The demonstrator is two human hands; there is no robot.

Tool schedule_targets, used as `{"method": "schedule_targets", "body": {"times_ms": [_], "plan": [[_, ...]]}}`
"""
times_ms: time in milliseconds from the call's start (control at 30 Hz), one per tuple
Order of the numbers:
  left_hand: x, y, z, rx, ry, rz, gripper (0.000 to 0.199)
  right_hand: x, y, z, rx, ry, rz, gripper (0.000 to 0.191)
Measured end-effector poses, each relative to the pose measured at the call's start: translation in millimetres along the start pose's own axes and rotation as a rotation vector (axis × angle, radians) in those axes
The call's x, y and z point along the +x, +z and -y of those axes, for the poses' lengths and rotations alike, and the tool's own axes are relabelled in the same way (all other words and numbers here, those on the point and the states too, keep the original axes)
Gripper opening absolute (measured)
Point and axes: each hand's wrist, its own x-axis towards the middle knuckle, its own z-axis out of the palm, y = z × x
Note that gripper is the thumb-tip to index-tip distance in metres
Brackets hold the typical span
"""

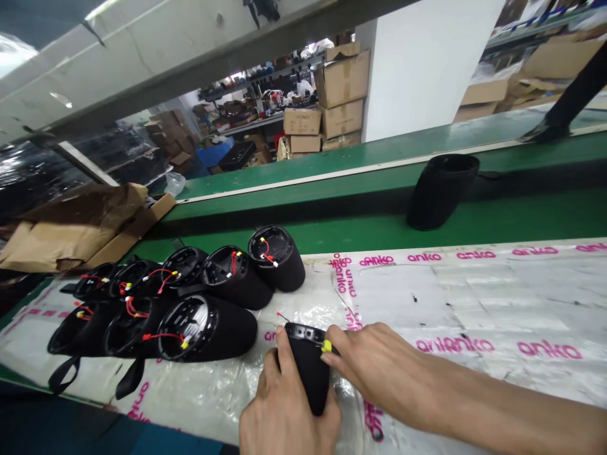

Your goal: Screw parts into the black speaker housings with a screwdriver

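Observation:
A black fabric-covered speaker housing (pixel 310 373) stands slightly tilted on the taped work surface in front of me. My left hand (pixel 289 404) is wrapped round its near side, with the index finger reaching up to the rim. At the right of that rim, my right hand (pixel 353 354) has thumb and index finger closed on a small yellow connector (pixel 326 345). A thin red wire (pixel 283 316) sticks up beyond the left side of the rim. The inside of this housing is mostly hidden from me.
Several similar housings (pixel 232 328) with red wires and yellow or white plugs lie grouped at left. Another black housing (pixel 441 193) stands on the green belt (pixel 351 221). White sheeting with pink print (pixel 474 303) covers the bench. A cardboard box (pixel 118 234) sits far left.

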Motion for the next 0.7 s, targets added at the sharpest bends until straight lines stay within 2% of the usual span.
{"method": "schedule_targets", "body": {"times_ms": [200,700], "plan": [[2,-2.3,0,-0.012,-0.003,0.044,0.080,4,-7,3,0.018,0.030,0.054,0.016],[9,-6.3,5,-0.070,-0.011,0.162,0.085,5,10,-5,0.062,0.019,0.061,0.019]]}}
